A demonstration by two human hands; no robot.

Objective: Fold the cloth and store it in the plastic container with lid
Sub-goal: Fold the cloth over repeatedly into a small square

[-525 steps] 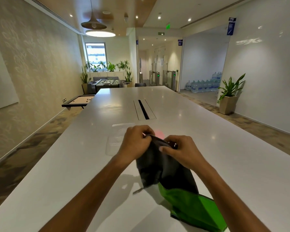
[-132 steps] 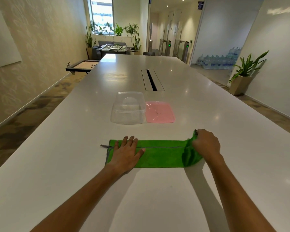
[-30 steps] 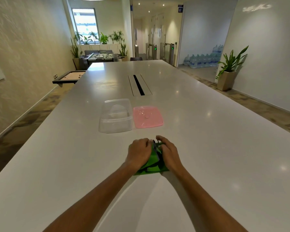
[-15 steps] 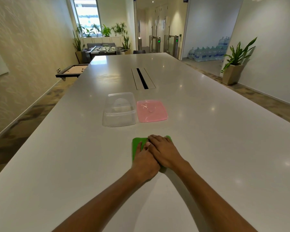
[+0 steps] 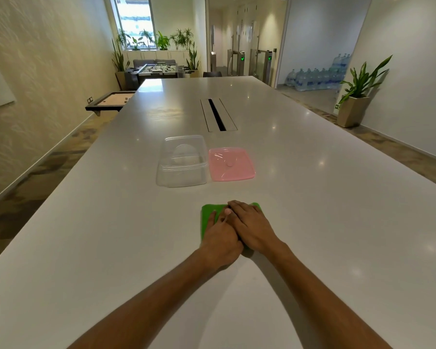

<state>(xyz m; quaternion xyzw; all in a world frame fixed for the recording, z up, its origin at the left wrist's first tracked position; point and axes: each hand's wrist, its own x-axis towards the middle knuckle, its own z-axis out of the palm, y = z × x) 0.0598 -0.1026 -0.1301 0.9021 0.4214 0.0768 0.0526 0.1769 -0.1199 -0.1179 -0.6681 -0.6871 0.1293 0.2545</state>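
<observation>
Pressing flat on the folded green cloth (image 5: 208, 214), both hands are observed with fingers straight; nothing is gripped. The left hand (image 5: 220, 238) covers the cloth's near left part, and the right hand (image 5: 251, 226) overlaps it, laid across the right part. Half a second ago the same pressing posture was recorded; a second ago the cloth was bunched between curled fingers. The cloth lies on the white table (image 5: 337, 222), directly beneath both palms. The clear container (image 5: 183, 162) and pink lid (image 5: 230, 163) stand side by side, beyond the hands.
</observation>
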